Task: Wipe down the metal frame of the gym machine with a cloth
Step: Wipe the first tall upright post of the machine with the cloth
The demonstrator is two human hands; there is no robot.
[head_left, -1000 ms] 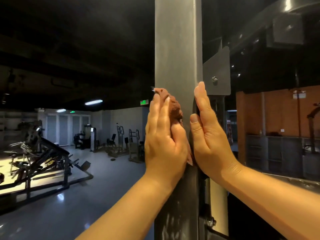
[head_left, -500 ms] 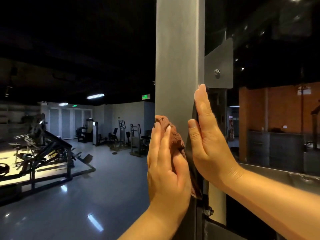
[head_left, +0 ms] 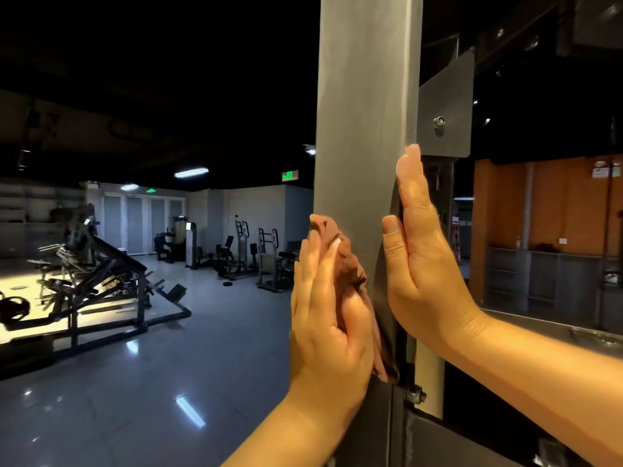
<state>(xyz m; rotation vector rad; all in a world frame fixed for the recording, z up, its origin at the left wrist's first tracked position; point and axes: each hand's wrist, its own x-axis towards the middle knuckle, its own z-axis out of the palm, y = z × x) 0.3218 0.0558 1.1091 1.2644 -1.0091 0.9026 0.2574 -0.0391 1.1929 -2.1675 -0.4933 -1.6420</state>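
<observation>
Hands in shot, I counted two: left hand (head_left: 323,308), right hand (head_left: 421,264). Cloth (head_left: 347,264): one, brown. Upright grey post (head_left: 364,112): one. Plate (head_left: 448,106) on its right side: one, with one bolt (head_left: 439,121). Nut (head_left: 415,396) lower down: one. Strip lights (head_left: 191,172) overhead: two. Green signs (head_left: 290,175): two. Machines (head_left: 242,251) at the back were too dim and overlapped for me to count.

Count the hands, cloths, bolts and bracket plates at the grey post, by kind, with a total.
Hands: 2 (left hand, right hand)
Cloth: 1
Bolts: 2 (upper bolt, lower bolt)
Bracket plate: 1
Total: 6
</observation>
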